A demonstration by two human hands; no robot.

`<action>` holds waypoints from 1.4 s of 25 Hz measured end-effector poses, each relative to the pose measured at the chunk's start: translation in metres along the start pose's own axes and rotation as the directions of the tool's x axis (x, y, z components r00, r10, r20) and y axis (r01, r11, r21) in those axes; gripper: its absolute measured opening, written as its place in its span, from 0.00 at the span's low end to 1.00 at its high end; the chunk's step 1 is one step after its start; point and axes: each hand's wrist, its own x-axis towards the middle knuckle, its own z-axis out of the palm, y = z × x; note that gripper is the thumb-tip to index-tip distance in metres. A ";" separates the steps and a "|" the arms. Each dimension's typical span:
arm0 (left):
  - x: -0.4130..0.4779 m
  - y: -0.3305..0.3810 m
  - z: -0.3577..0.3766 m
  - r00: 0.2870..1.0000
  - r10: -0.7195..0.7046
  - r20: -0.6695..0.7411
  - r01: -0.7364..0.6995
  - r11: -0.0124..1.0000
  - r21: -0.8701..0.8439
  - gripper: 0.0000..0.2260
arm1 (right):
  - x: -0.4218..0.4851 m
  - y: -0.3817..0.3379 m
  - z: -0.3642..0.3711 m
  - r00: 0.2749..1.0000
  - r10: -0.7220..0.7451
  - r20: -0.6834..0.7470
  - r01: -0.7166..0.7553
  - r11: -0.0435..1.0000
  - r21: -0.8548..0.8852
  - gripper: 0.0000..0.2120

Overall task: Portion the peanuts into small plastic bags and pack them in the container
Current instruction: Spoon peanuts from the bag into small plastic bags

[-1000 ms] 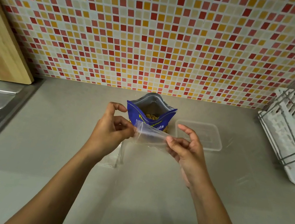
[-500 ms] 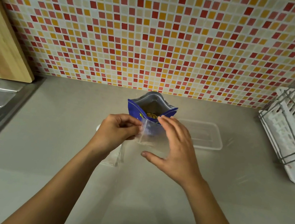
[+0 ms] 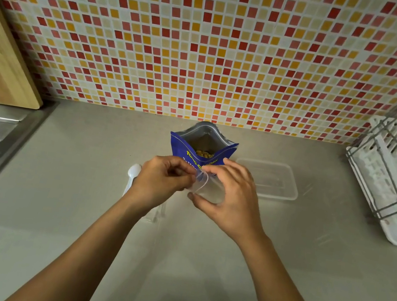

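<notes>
My left hand point(image 3: 163, 178) and right hand point(image 3: 229, 197) both pinch the mouth of a small plastic bag point(image 3: 207, 191). It is thin, clear and crinkled, and I hold it just in front of the blue foil pouch point(image 3: 192, 149). The pouch stands upright and gaping, silver-lined, with tan peanuts point(image 3: 204, 154) showing inside. Right of the pouch sits the clear container point(image 3: 273, 181), shallow, rectangular and round-cornered. Left of the pouch, a glossy white plastic spoon point(image 3: 133, 172) lies on the matte grey counter point(image 3: 68, 181).

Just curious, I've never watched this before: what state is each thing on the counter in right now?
Peanut pouch: upright, open, peanuts inside.
Small plastic bag: empty, held aloft.
Container: lidless, empty.
Spoon: lying flat.
Left hand: pinches bag's edge.
Right hand: grips bag.
</notes>
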 end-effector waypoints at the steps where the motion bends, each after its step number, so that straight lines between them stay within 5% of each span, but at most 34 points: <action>1: 0.000 0.000 0.000 1.000 -0.004 0.015 0.004 1.000 -0.014 0.05 | 0.000 -0.001 0.000 1.000 0.019 -0.002 -0.019 0.998 0.064 0.24; 4: 0.003 -0.003 -0.008 0.998 -0.057 0.033 0.063 0.977 -0.204 0.05 | 0.000 -0.004 -0.003 0.991 0.122 0.055 -0.132 0.947 0.294 0.24; 7: 0.023 -0.032 -0.039 0.959 -0.198 -0.204 0.126 0.939 -0.319 0.05 | -0.002 -0.001 -0.006 0.975 0.207 0.082 -0.222 0.873 0.435 0.27; 9: 0.036 -0.073 -0.064 0.896 -0.234 -0.376 0.223 0.972 -0.074 0.04 | -0.003 0.001 -0.006 0.970 0.233 0.071 -0.239 0.856 0.458 0.28; 12: 0.041 -0.127 -0.078 0.889 -0.236 -0.393 0.410 0.792 0.452 0.05 | -0.003 0.001 -0.003 0.966 0.248 0.071 -0.251 0.841 0.480 0.29; 20: 0.046 -0.145 -0.062 0.879 -0.253 -0.404 0.472 0.584 0.660 0.09 | -0.002 0.010 -0.004 0.955 0.287 0.069 -0.285 0.830 0.480 0.31; 23: 0.050 -0.112 -0.064 0.854 -0.194 -0.483 0.453 0.734 0.505 0.10 | -0.002 0.013 -0.005 0.950 0.309 0.041 -0.288 0.816 0.501 0.30; 25: 0.055 -0.070 -0.060 0.844 -0.156 -0.513 0.312 0.921 0.233 0.10 | -0.001 0.017 -0.003 0.943 0.332 0.022 -0.297 0.809 0.508 0.30; 27: 0.053 -0.023 -0.054 0.886 -0.134 -0.444 0.136 0.990 -0.026 0.07 | 0.001 0.019 0.000 0.938 0.347 0.004 -0.299 0.801 0.519 0.29; 30: 0.050 0.019 -0.049 0.948 0.067 -0.311 -0.047 0.996 0.072 0.04 | 0.011 0.022 0.002 0.934 0.357 -0.003 -0.293 0.771 0.566 0.27; 35: 0.062 0.027 -0.041 0.974 0.071 -0.214 -0.026 0.978 0.208 0.07 | 0.033 0.033 0.001 0.931 0.364 0.029 -0.306 0.735 0.604 0.24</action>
